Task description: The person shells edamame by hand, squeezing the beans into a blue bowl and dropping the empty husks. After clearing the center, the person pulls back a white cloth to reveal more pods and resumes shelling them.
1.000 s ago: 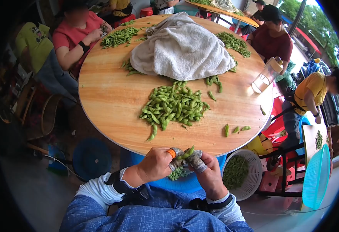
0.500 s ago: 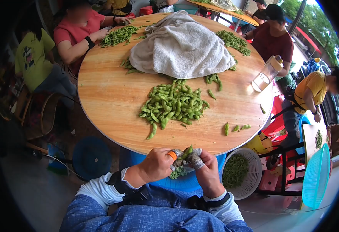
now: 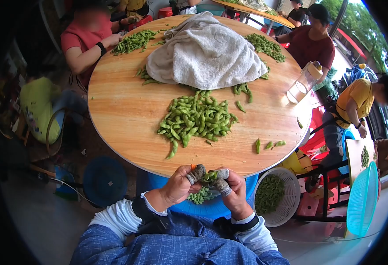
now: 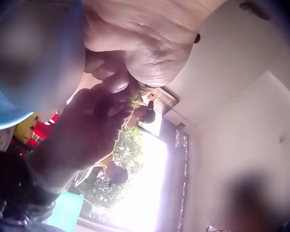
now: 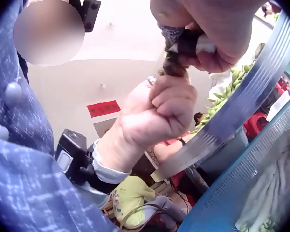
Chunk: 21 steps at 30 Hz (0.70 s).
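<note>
Head view: left hand [image 3: 176,187] and right hand [image 3: 237,196] meet just off the 6 o'clock edge of the round desk [image 3: 123,119], above a blue tub [image 3: 205,210] that holds some pods. One edamame pod [image 3: 210,176] sits between the wrapped fingertips [image 3: 195,174]. Each grip pinches it, the left from 9 o'clock and the right from 3 o'clock. Change over the last second: the pod stood slanted toward 1 o'clock, clear of the fingers. It now lies lower and is mostly buried between them, the hands have drawn closer, and the orange thumb cover is nearly out of sight. Judgement: the pod is being worked between the fingertips, not let go. Right wrist view: left fingers curled, tips of both hands touching. Left wrist view: too dark to show the pod clearly. On the desk, the pod pile [image 3: 196,117] is at centre, the towel [image 3: 205,51] toward 12 o'clock, and three loose pods [image 3: 269,145] at 4 o'clock. A white basket [image 3: 287,212] stands below the desk edge at 4 o'clock.
</note>
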{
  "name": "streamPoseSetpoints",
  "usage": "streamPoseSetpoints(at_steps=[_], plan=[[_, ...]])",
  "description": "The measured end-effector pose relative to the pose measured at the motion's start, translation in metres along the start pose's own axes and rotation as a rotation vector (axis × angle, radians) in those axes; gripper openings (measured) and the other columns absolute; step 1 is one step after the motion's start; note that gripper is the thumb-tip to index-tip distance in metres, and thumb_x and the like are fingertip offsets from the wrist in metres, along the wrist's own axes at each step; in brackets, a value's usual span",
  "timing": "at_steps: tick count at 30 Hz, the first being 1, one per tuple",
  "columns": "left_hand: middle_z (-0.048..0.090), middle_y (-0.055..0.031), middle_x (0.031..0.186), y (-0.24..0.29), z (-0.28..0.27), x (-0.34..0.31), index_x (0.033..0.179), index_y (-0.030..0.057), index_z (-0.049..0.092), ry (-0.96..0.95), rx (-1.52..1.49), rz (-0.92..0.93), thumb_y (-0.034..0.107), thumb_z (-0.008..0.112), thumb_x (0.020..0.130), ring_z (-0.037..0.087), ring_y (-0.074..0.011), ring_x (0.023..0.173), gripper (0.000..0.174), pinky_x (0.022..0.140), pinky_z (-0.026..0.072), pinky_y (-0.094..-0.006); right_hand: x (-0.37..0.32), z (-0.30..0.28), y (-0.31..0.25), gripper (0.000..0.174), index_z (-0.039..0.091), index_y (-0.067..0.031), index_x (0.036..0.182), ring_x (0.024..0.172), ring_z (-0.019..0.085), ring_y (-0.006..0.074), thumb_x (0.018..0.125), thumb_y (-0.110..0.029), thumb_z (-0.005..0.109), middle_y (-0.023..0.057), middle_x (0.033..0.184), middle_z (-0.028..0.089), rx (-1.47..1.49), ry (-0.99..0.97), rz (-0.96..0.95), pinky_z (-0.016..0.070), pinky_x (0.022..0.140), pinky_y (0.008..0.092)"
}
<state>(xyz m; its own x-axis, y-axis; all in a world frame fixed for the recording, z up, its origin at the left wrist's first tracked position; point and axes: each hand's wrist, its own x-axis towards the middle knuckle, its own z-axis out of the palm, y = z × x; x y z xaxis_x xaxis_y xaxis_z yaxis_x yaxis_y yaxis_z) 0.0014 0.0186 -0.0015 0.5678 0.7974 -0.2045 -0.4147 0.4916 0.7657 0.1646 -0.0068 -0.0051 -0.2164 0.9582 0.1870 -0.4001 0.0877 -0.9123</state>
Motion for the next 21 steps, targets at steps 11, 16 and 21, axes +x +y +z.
streamPoseSetpoints(at_steps=[11,16,21], plan=[[0.051,0.0008,0.063,0.019,0.01,0.001,0.077,0.0004,0.054,-0.022,0.624,0.175,0.017,0.053,0.083,0.044,-0.006,0.06,0.018,0.053,0.0384,-0.023,0.0,0.003,-0.012,0.017,0.054,0.0032,0.095,0.079,0.053,0.008,0.081,-0.007,0.053,0.0033,0.087,0.058,-0.011,0.06,0.169,0.043,0.069,0.0217],[0.05,0.0001,0.062,0.012,0.009,0.001,0.077,-0.0009,0.053,0.081,0.807,0.249,0.007,0.045,0.078,0.044,-0.0067,0.06,0.011,0.054,0.038,-0.0231,0.002,0.011,-0.011,0.015,0.055,0.0015,0.084,0.067,0.054,0.0178,0.069,0.001,0.056,0.0083,0.074,0.055,-0.514,0.101,-0.009,0.0422,0.058,0.0273],[0.052,-0.0016,0.068,0.008,0.007,0.003,0.078,-0.001,0.054,0.11,0.692,0.179,0.001,0.039,0.074,0.046,-0.0065,0.066,0.016,0.059,0.0384,-0.0224,0.005,0.019,-0.025,0.021,0.056,0.0004,0.079,0.061,0.05,0.0293,0.058,0.005,0.055,0.0131,0.067,0.05,-0.868,0.083,-0.143,0.0396,0.054,0.0314]])
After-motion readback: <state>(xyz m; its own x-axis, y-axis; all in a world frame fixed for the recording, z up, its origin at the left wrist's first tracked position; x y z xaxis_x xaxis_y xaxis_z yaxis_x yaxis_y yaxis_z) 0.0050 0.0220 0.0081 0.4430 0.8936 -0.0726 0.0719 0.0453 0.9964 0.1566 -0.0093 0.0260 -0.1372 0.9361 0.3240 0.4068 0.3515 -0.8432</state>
